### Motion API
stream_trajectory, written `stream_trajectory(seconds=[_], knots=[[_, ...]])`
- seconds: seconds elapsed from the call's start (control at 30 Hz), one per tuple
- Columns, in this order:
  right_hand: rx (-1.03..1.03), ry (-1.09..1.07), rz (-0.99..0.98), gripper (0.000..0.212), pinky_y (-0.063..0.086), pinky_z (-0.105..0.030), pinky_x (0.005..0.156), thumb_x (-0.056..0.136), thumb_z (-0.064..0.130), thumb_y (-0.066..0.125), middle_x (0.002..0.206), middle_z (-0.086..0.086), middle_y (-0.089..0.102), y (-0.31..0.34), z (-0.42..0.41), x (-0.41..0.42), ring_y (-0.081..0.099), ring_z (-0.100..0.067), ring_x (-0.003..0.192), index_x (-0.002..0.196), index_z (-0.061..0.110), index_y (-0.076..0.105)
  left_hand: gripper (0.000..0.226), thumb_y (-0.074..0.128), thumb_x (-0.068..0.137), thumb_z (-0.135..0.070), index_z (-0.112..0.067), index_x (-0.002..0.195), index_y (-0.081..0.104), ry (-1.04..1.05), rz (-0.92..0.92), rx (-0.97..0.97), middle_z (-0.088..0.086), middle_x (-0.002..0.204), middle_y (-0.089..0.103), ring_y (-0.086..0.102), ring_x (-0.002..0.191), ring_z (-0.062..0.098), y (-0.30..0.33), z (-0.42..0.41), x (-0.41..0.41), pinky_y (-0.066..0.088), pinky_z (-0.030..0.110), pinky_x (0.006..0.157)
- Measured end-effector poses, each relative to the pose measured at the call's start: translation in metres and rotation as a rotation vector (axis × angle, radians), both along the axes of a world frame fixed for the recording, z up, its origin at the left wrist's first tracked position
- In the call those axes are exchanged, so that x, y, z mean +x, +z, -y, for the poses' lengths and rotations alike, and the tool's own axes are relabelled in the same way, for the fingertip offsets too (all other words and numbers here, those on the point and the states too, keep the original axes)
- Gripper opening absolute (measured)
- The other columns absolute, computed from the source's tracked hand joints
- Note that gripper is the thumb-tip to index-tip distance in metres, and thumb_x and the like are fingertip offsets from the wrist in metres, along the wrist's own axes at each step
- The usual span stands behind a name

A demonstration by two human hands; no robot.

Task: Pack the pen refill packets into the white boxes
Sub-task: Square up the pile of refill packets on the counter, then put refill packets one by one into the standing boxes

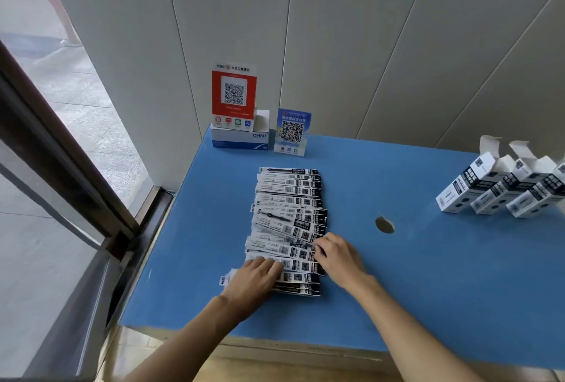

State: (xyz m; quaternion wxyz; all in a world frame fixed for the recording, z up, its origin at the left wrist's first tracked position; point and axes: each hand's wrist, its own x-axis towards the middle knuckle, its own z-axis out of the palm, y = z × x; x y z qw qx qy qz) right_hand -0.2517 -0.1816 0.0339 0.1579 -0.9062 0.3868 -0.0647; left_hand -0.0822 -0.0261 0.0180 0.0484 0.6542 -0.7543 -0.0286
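A long overlapping row of black-and-white pen refill packets (289,213) lies along the middle of the blue table (428,274). My left hand (253,283) rests flat on the nearest packets at their left ends. At the right ends of the packets just beyond, the fingertips of my right hand (336,256) pinch a packet edge. Three white boxes (501,189) with black labels lie side by side at the table's far right, their end flaps open.
A red QR sign (234,95) stands on a white and blue carton (240,140) at the back of the table, a blue QR sign (292,132) beside it. A round hole (384,225) pierces the tabletop. A glass door frame (76,167) runs along the left.
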Motion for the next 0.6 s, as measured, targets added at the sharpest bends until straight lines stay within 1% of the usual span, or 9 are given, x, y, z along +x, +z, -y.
stream_trajectory(seconds=[0.07, 0.13, 0.2, 0.3, 0.33, 0.4, 0.47, 0.53, 0.6], knots=[[-0.004, -0.025, 0.025, 0.022, 0.044, -0.030, 0.072, 0.096, 0.023, 0.048, 0.097, -0.002, 0.059, 0.002, 0.001, 0.001, 0.057, -0.022, 0.089, 0.103, 0.012, 0.065, 0.063, 0.090, 0.031, -0.030, -0.019, 0.088, 0.063, 0.026, 0.050, 0.009, -0.004, 0.074, 0.060, 0.057, 0.061, 0.015, -0.001, 0.002, 0.002, 0.049, 0.023, 0.054], [0.032, -0.076, 0.082, 0.018, 0.044, -0.031, 0.067, 0.093, 0.022, 0.052, 0.094, -0.002, 0.058, 0.006, 0.001, 0.004, 0.056, -0.021, 0.083, 0.098, 0.011, 0.066, 0.058, 0.090, 0.030, -0.030, -0.019, 0.081, 0.067, 0.047, 0.100, 0.024, -0.003, 0.071, 0.060, 0.056, 0.059, 0.016, -0.002, 0.002, 0.002, 0.049, 0.025, 0.052], [0.060, -0.139, 0.221, 0.013, 0.045, -0.031, 0.066, 0.090, 0.019, 0.059, 0.090, -0.002, 0.059, 0.013, -0.001, 0.007, 0.055, -0.018, 0.078, 0.093, 0.011, 0.068, 0.056, 0.089, 0.030, -0.022, -0.016, 0.080, 0.065, 0.050, 0.140, 0.036, 0.000, 0.071, 0.059, 0.054, 0.059, 0.018, -0.004, 0.001, 0.001, 0.048, 0.028, 0.051], [0.124, -0.252, 0.472, 0.004, 0.047, -0.027, 0.065, 0.084, 0.011, 0.067, 0.080, -0.003, 0.065, 0.024, -0.007, 0.016, 0.059, -0.017, 0.070, 0.083, 0.009, 0.070, 0.067, 0.086, 0.019, -0.010, -0.009, 0.081, 0.061, 0.050, 0.186, 0.053, 0.006, 0.071, 0.056, 0.051, 0.059, 0.021, -0.006, -0.003, 0.001, 0.047, 0.032, 0.052], [0.194, -0.306, 0.549, 0.004, 0.049, -0.028, 0.064, 0.084, 0.010, 0.069, 0.075, -0.003, 0.067, 0.030, -0.010, 0.018, 0.061, -0.017, 0.066, 0.080, 0.010, 0.070, 0.070, 0.085, 0.016, -0.008, -0.007, 0.081, 0.060, 0.048, 0.199, 0.055, 0.008, 0.071, 0.056, 0.051, 0.059, 0.022, -0.006, -0.005, 0.000, 0.047, 0.033, 0.053], [0.400, -0.423, 0.684, 0.010, 0.056, -0.038, 0.063, 0.085, 0.011, 0.068, 0.069, -0.002, 0.067, 0.039, -0.015, 0.021, 0.065, -0.019, 0.058, 0.075, 0.011, 0.066, 0.073, 0.084, 0.013, -0.006, -0.005, 0.082, 0.059, 0.040, 0.222, 0.058, 0.010, 0.071, 0.054, 0.049, 0.059, 0.023, -0.004, -0.006, -0.001, 0.046, 0.034, 0.052], [0.558, -0.515, 0.821, 0.012, 0.059, -0.044, 0.064, 0.088, 0.009, 0.065, 0.071, -0.006, 0.064, 0.049, -0.018, 0.018, 0.067, -0.019, 0.057, 0.078, 0.003, 0.063, 0.072, 0.083, 0.016, -0.003, -0.006, 0.082, 0.054, 0.038, 0.219, 0.044, 0.009, 0.070, 0.052, 0.046, 0.058, 0.022, -0.002, -0.006, -0.001, 0.043, 0.034, 0.050], [0.658, -0.594, 0.963, 0.012, 0.061, -0.040, 0.064, 0.089, 0.007, 0.063, 0.076, -0.008, 0.065, 0.062, -0.020, 0.011, 0.068, -0.021, 0.064, 0.083, -0.003, 0.062, 0.074, 0.081, 0.019, 0.001, -0.008, 0.084, 0.047, 0.030, 0.190, 0.029, 0.007, 0.069, 0.050, 0.045, 0.054, 0.020, 0.002, -0.005, 0.000, 0.040, 0.032, 0.046], [0.712, -0.663, 1.095, 0.011, 0.061, -0.039, 0.065, 0.090, 0.002, 0.060, 0.072, -0.002, 0.068, 0.073, -0.019, -0.001, 0.069, -0.025, 0.068, 0.080, 0.000, 0.061, 0.081, 0.080, 0.016, 0.002, -0.011, 0.085, 0.041, 0.031, 0.170, 0.036, 0.006, 0.068, 0.049, 0.044, 0.048, 0.018, 0.008, -0.003, 0.001, 0.037, 0.030, 0.042]])
